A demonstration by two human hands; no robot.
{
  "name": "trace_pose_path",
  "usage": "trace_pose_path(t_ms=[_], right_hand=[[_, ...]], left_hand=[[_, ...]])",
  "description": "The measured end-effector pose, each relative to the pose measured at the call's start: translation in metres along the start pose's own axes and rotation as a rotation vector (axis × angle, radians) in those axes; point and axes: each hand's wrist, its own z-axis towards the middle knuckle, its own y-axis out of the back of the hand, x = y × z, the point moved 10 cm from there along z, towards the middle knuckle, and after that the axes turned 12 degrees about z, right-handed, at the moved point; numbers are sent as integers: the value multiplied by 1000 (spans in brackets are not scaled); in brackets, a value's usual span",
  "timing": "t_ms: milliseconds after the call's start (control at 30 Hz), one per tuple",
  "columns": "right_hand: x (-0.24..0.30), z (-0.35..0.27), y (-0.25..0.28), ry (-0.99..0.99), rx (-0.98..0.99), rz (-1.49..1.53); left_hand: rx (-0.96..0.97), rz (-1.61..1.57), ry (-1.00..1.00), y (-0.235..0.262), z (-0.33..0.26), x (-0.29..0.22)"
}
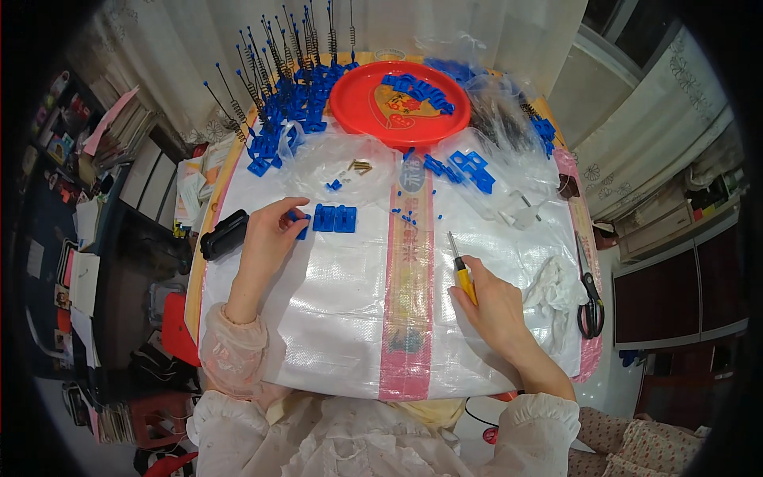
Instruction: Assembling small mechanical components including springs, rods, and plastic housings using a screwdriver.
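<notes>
My left hand [274, 234] is closed on a blue plastic part [297, 226] at the left of the table. Right beside it stand more blue plastic parts [335, 219] in a short row. My right hand [486, 298] grips a screwdriver [462, 278] with a yellow and black handle, its metal shaft pointing away from me. Several tiny blue pieces [408, 217] lie scattered between my hands. Beyond the row, a clear plastic bag [318, 163] has small brass-coloured pins [360, 166] on it.
A red round tray [350, 119] holding blue parts stands at the far middle. Many blue pieces with upright springs [294, 99] crowd the far left. A black case [226, 234] lies at the left edge; scissors [590, 306] and a crumpled white cloth [552, 290] lie at right.
</notes>
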Motion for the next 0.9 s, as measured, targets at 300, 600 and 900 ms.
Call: trace_pose_path(t_ms=[300, 600, 900], right_hand=[[-1, 2, 0, -26, 18, 0], [-2, 4, 12, -2, -91, -77], [-19, 3, 14, -121, -63, -207]], left_hand=[[-78, -72, 29, 0, -1, 4], [-65, -8, 77, 5, -2, 5], [-25, -23, 45, 1, -2, 0]])
